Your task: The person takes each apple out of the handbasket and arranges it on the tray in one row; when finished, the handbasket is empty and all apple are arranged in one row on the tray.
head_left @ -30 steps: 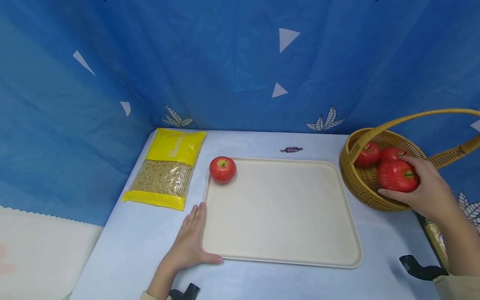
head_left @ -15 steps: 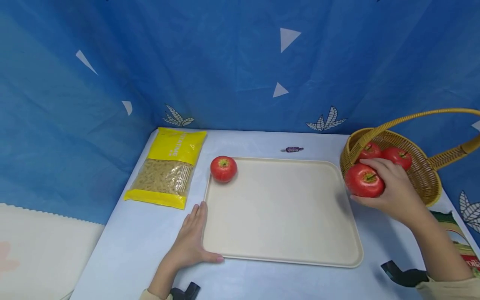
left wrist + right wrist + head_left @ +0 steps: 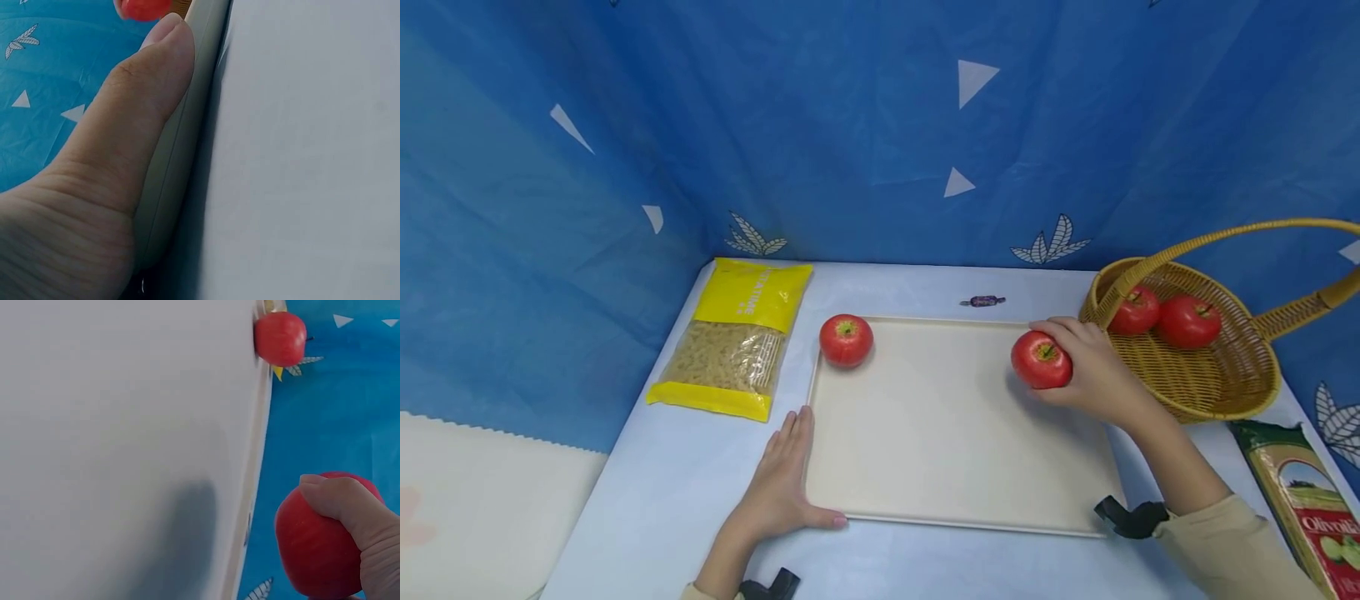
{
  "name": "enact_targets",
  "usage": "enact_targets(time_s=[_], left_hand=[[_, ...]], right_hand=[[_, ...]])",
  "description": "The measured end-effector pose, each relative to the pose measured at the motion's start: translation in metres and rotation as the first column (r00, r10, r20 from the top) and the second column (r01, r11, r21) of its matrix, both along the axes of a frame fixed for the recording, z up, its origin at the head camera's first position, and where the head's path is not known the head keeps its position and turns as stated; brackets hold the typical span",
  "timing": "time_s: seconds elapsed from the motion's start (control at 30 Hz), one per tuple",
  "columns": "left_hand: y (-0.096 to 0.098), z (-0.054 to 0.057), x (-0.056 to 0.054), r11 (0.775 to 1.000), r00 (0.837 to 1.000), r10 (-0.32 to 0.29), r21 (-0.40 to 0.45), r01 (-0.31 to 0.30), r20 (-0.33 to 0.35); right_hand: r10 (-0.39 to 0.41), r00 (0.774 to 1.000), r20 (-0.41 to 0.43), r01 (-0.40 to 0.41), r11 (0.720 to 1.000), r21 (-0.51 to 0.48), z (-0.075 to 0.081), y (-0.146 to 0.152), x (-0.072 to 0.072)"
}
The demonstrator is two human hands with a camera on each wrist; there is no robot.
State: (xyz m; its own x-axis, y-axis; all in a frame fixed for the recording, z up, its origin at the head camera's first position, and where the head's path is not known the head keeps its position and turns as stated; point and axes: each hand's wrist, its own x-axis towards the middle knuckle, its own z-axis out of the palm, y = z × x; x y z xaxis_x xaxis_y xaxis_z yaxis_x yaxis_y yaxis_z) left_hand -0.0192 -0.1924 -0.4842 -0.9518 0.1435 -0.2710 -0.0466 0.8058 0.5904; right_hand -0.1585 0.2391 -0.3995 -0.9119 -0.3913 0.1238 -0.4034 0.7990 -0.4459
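Observation:
My right hand (image 3: 1093, 371) grips a red apple (image 3: 1041, 360) above the right part of a cream tray (image 3: 955, 433). In the right wrist view the thumb lies across this apple (image 3: 322, 544), and a shadow falls on the tray. My left hand (image 3: 778, 483) rests at the tray's near left corner, fingers straight along the left side and thumb along the front edge. The left wrist view shows that thumb (image 3: 134, 119) against the tray's rim (image 3: 165, 169). Another apple (image 3: 846, 340) sits in the tray's far left corner.
A wicker basket (image 3: 1232, 392) with a tall handle stands at the right, holding two apples (image 3: 1190, 322). Left of the tray lies a yellow pasta bag (image 3: 730, 333). A small purple wrapped candy (image 3: 982, 301) lies behind the tray, and a green-and-red packet (image 3: 1307, 500) at the right edge.
My right hand has lifted an apple out of the basket and carried it left over the tray. Two apples are left visible in the basket. The left hand has stayed in place.

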Motion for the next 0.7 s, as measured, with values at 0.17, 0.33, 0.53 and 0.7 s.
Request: enact_targets(time_s=[0.17,0.33,0.53,0.7], left_hand=[[-0.001,-0.001,-0.001,1.0,1.0,-0.006,-0.002,0.006,0.007],[-0.001,0.0,-0.001,1.0,1.0,-0.006,0.001,0.006,0.012],[-0.001,0.001,-0.001,1.0,1.0,-0.009,0.001,0.009,0.01],[-0.001,-0.001,-0.001,1.0,1.0,-0.009,-0.005,0.009,0.004]], right_hand=[[0.011,0.996,0.088,-0.009,0.999,-0.033,-0.015,-0.023,-0.018],[0.033,0.983,0.183,-0.01,0.992,-0.122,-0.027,-0.052,-0.03],[0.083,0.97,0.228,-0.026,0.969,-0.244,-0.04,-0.087,-0.042],[0.096,0.969,0.227,-0.023,0.953,-0.301,-0.048,-0.114,-0.05]])
